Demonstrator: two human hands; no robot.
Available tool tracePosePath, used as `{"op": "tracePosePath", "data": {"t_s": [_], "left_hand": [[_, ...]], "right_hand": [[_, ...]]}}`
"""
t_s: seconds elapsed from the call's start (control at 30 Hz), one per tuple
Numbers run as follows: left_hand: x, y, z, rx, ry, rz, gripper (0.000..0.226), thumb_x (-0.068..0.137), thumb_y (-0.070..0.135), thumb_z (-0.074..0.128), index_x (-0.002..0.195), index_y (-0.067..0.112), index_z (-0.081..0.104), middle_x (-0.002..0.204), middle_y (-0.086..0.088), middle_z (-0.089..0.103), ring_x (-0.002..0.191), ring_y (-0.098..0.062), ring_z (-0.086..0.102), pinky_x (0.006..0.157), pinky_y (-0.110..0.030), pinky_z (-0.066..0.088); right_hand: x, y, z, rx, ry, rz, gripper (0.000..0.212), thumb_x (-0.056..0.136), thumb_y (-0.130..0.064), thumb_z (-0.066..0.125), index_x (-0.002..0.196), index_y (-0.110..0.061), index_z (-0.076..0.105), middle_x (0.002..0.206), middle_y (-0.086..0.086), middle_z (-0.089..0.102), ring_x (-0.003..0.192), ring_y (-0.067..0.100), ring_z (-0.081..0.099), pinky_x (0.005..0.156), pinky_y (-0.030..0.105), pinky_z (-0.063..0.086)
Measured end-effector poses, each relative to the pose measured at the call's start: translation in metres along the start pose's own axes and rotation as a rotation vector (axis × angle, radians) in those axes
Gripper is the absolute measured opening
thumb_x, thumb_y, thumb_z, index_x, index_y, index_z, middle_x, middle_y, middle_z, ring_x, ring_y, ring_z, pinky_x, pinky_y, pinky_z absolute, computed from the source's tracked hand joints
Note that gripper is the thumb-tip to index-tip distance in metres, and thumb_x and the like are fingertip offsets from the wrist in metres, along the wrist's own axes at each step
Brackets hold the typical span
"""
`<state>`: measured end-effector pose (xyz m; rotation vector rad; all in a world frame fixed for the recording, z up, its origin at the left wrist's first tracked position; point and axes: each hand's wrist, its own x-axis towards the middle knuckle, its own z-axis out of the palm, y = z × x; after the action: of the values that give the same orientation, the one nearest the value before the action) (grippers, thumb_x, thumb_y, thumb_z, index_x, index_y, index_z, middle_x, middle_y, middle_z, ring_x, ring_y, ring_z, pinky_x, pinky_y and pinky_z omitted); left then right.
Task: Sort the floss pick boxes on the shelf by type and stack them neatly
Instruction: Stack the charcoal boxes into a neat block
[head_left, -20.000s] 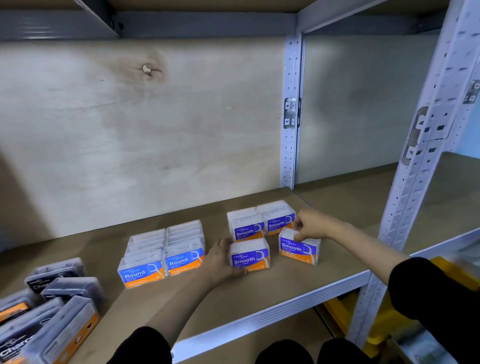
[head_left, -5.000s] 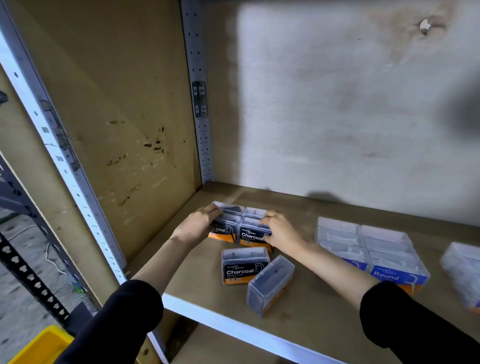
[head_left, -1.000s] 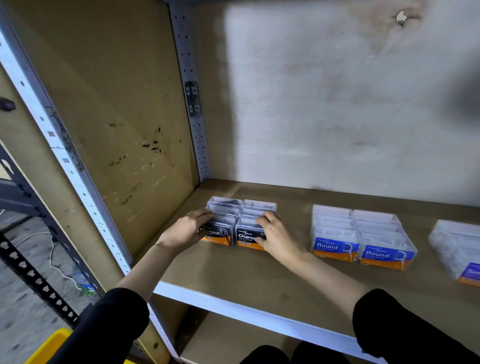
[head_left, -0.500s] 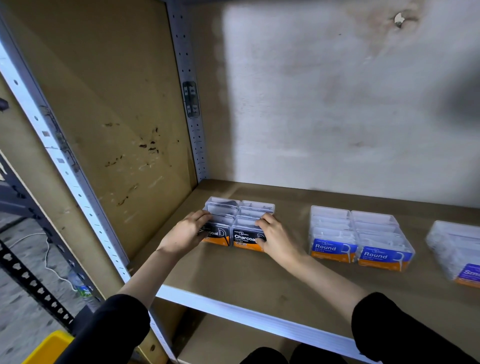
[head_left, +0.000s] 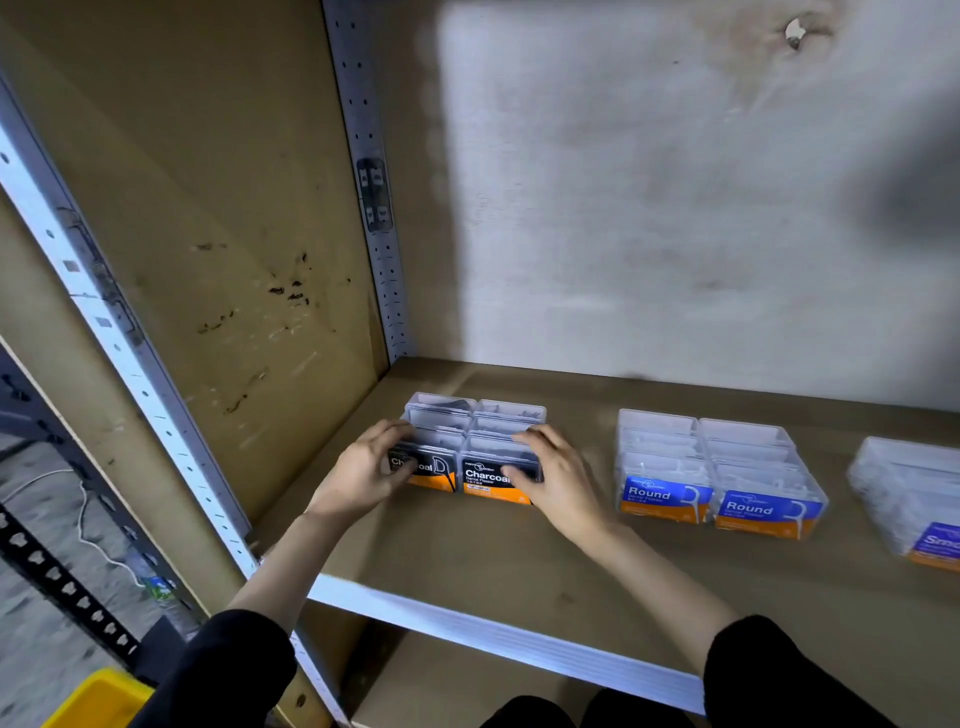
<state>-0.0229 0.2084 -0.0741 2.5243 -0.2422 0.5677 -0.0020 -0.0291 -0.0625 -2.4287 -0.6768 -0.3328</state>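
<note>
At the far left, below the shelf level, a yellow plastic bin (head_left: 91, 699) showed only one corner, its contents out of sight. On the brown wooden shelf board (head_left: 493, 564), the left hand (head_left: 363, 475) was cupped against the left side of the Charcoal boxes (head_left: 483, 439), clear rectangular plastic cases with black-and-orange labels, its thumb lying across the front-left label. These boxes stood near the shelf's left rear corner in two touching columns running back from the front, and dark picks showed through their lids. The right hand (head_left: 558, 480) closed in from the other side, fingers curled over the top of the front-right box and thumb on its label, so both hands squeezed the block between them. The step in hand looked like the final squaring of this group; the next move probably called for letting go evenly so that no box tipped or slid out of line. Well apart to the right stood the Round boxes (head_left: 711, 470), clear cases with blue-and-orange labels holding white picks, also in two touching columns. Further right, cut by the frame edge, the Smooth boxes (head_left: 911, 499), clear with a purple-and-orange label, stood as their own group, their contents too blurred to tell.
</note>
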Motion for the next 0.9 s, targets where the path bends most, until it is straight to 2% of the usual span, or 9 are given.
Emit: {"op": "tracePosePath", "data": {"t_s": [0.07,0.2,0.3,0.4,0.5,0.57,0.63,0.8,0.9], "left_hand": [[-0.002,0.004,0.002,-0.178,0.114,-0.104,0.047,0.079,0.034,0.052,0.11,0.0,0.062,0.109,-0.001,0.058,0.103,0.001,0.049,0.091,0.004,0.031],[0.005,0.007,0.012,-0.513,0.343,-0.441,0.029,0.096,0.009,0.044,0.121,0.0,0.056,0.122,-0.008,0.057,0.114,-0.014,0.049,0.101,-0.024,0.034],[0.018,0.004,0.017,-0.799,0.342,-0.577,0.037,0.1,0.011,0.03,0.13,0.0,0.049,0.138,-0.013,0.05,0.131,-0.024,0.044,0.113,-0.033,0.03],[0.029,0.003,0.023,-1.013,0.31,-0.684,0.044,0.101,0.016,0.021,0.138,0.001,0.039,0.146,-0.014,0.04,0.136,-0.025,0.037,0.111,-0.032,0.028],[0.037,0.0,0.028,-1.141,0.302,-0.75,0.046,0.1,0.019,0.019,0.139,0.004,0.036,0.146,-0.014,0.04,0.134,-0.029,0.04,0.11,-0.036,0.031],[0.04,-0.004,0.032,-1.172,0.3,-0.781,0.045,0.1,0.02,0.02,0.139,0.006,0.037,0.145,-0.015,0.042,0.132,-0.032,0.042,0.112,-0.041,0.032],[0.041,-0.004,0.035,-1.166,0.285,-0.785,0.045,0.099,0.019,0.021,0.139,0.007,0.038,0.143,-0.016,0.045,0.13,-0.033,0.044,0.11,-0.042,0.034],[0.044,0.005,0.036,-1.203,0.236,-0.763,0.043,0.098,0.017,0.023,0.134,0.007,0.046,0.123,-0.012,0.055,0.094,-0.025,0.06,0.084,-0.034,0.046],[0.046,0.002,0.039,-1.222,0.22,-0.763,0.041,0.098,0.018,0.023,0.128,0.01,0.05,0.112,-0.01,0.058,0.082,-0.016,0.059,0.076,-0.028,0.046]], "right_hand": [[-0.004,0.0,0.004,0.173,0.177,0.106,0.045,0.088,-0.034,0.046,0.114,0.0,0.062,0.116,0.015,0.062,0.106,0.027,0.061,0.083,0.018,0.034],[-0.002,0.0,0.011,0.484,0.297,0.423,0.034,0.1,-0.013,0.034,0.127,-0.006,0.054,0.132,0.01,0.056,0.121,0.023,0.051,0.082,0.008,0.029],[0.008,-0.002,0.015,0.78,0.321,0.662,0.039,0.101,-0.021,0.028,0.135,-0.015,0.046,0.144,0.006,0.044,0.134,0.021,0.039,0.104,0.022,0.028],[0.017,-0.004,0.02,0.996,0.317,0.784,0.041,0.101,-0.025,0.028,0.139,-0.018,0.041,0.148,0.006,0.038,0.137,0.022,0.035,0.109,0.029,0.028],[0.022,-0.008,0.018,1.144,0.316,0.835,0.042,0.102,-0.026,0.026,0.142,-0.019,0.035,0.149,0.005,0.036,0.136,0.023,0.037,0.095,0.021,0.036],[0.025,-0.008,0.016,1.236,0.324,0.86,0.042,0.102,-0.024,0.026,0.143,-0.017,0.034,0.148,0.006,0.038,0.134,0.024,0.039,0.067,0.012,0.04],[0.027,-0.006,0.018,1.304,0.326,0.875,0.041,0.102,-0.022,0.027,0.141,-0.013,0.037,0.143,0.011,0.044,0.129,0.026,0.044,0.047,0.011,0.042],[0.034,0.0,0.032,1.333,0.294,0.834,0.034,0.1,-0.028,0.034,0.118,-0.013,0.059,0.112,0.011,0.063,0.075,0.012,0.061,0.056,0.014,0.051],[0.037,0.005,0.039,1.346,0.291,0.835,0.038,0.098,-0.033,0.036,0.115,-0.011,0.062,0.101,0.007,0.065,0.074,0.012,0.062,0.063,0.019,0.051]]}}
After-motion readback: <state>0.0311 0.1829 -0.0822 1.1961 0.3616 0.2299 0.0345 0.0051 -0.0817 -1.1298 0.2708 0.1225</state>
